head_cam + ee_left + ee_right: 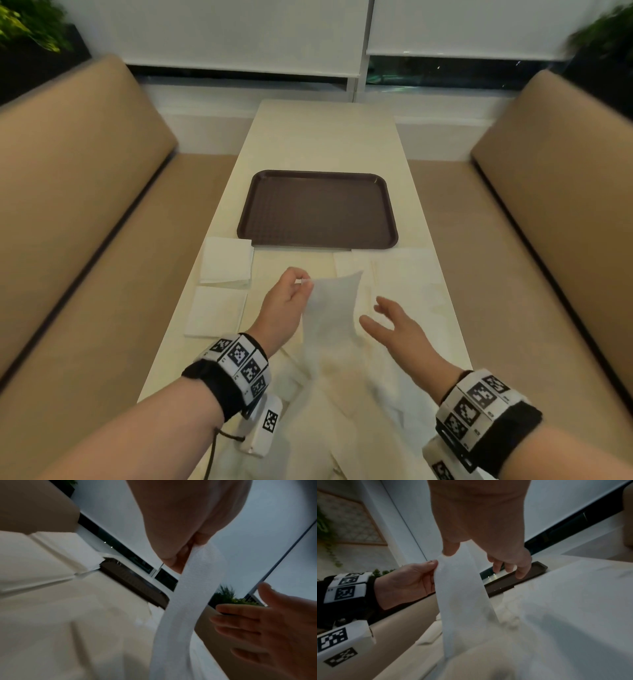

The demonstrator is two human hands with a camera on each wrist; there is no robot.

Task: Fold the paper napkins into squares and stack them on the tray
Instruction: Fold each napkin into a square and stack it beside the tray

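A thin white paper napkin (334,301) hangs in the air above the near middle of the counter (325,137), pinched at its top corner by the left hand (286,308), thumb against fingertip. Its lower end trails into a loose heap of unfolded napkins (342,394) at the near edge. The right hand (394,329) hovers just beside the sheet, fingers spread and relaxed, holding nothing.

Two folded squares (224,262) lie one behind the other along the left edge. More flat sheets (404,274) lie toward the right edge. The dark brown tray (318,178), a rounded rectangle with a pebbled base and raised rim, sits mid-counter beyond them with no napkins on it.

The paper looks soft, faintly embossed and almost translucent, so it will likely droop and twist. A one-corner pinch could tear it, or drag a second sheet up from the heap. Creases may go crooked if the edges are not squared first.
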